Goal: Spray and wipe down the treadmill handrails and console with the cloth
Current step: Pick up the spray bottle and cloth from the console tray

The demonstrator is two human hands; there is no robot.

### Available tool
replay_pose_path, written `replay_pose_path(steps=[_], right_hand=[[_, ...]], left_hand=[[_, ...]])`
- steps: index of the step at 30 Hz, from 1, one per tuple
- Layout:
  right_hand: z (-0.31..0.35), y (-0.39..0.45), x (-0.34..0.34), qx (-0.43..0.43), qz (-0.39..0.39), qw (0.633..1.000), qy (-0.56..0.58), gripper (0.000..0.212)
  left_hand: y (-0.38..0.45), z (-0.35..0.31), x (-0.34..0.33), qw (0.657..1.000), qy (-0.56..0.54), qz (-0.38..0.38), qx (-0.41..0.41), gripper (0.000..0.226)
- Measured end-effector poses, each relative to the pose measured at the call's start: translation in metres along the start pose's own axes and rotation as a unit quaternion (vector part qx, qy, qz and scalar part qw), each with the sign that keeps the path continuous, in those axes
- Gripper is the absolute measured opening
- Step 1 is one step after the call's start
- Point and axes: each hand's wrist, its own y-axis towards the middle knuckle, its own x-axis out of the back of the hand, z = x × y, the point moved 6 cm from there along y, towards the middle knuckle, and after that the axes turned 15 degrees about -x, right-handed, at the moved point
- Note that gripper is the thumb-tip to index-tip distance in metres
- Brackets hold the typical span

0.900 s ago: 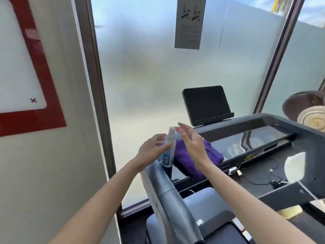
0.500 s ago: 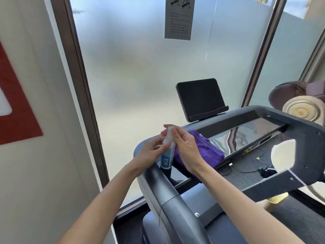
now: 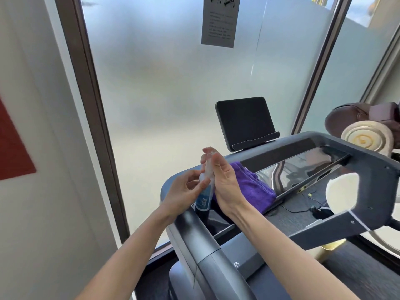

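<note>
1. A frosted window [image 3: 173, 94] fills the background, with a printed paper sheet [image 3: 219, 21] stuck high on the glass and a pale wall [image 3: 43, 148] to its left.
2. The grey treadmill frame spans the lower right; its left handrail [image 3: 201, 245] runs from the bottom of the view up toward the hands, and the glossy console panel [image 3: 303, 167] lies beyond them, reflecting the surroundings.
3. A dark tablet holder [image 3: 245, 122] stands upright at the far edge of the console.
4. A purple cloth [image 3: 255, 189] lies folded on the left end of the console, just behind the right hand and partly hidden by it.
5. The right hand [image 3: 225, 187] is held edge-on beside the bottle, its fingers [image 3: 213, 158] reaching up to the blurred top of the bottle; whether they grip it or only touch it cannot be told.
6. The left hand [image 3: 184, 193] is on the bottle's other side, its fingers [image 3: 202, 184] curled and closed around the bottle's middle.
7. The small spray bottle [image 3: 204, 198], with a blue label, stands upright between the two hands, its base at the top end of the left handrail.
</note>
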Motion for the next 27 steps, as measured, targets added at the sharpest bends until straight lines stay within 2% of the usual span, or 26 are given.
replay_pose_path(steps=[6,10,12,14,16,18,20,24,27], right_hand=[[0.015,0.004,0.008,-0.019,-0.002,1.0,-0.008,0.051],[0.039,0.002,0.021,0.0,-0.024,0.999,0.035,0.052],[0.044,-0.001,0.031,-0.008,-0.046,0.998,-0.032,0.044],[0.042,-0.003,0.044,-0.027,-0.079,0.986,-0.144,0.03],[0.038,-0.003,0.055,-0.03,-0.098,0.951,-0.292,0.021],[0.031,-0.003,0.056,-0.024,-0.093,0.881,-0.463,0.024],[0.019,-0.002,0.049,0.0,-0.063,0.816,-0.575,0.026],[-0.013,-0.002,0.028,0.027,0.019,0.747,-0.664,0.021],[-0.026,0.001,0.023,0.023,0.038,0.723,-0.689,0.016]], left_hand=[[0.002,0.002,0.003,1.0,0.026,-0.008,0.005,0.023],[-0.003,-0.002,0.005,1.0,0.017,-0.017,0.001,0.024],[-0.005,-0.011,0.008,0.999,-0.004,-0.03,-0.011,0.03],[-0.006,-0.024,0.013,0.999,-0.006,-0.037,-0.031,0.035],[-0.006,-0.032,0.02,0.998,0.002,-0.044,-0.042,0.037],[-0.008,-0.035,0.027,0.998,0.013,-0.054,-0.042,0.043],[-0.009,-0.036,0.033,0.997,0.016,-0.066,-0.04,0.044],[-0.012,-0.041,0.036,0.996,0.019,-0.073,-0.041,0.042],[-0.015,-0.043,0.036,0.996,0.01,-0.074,-0.041,0.04]])
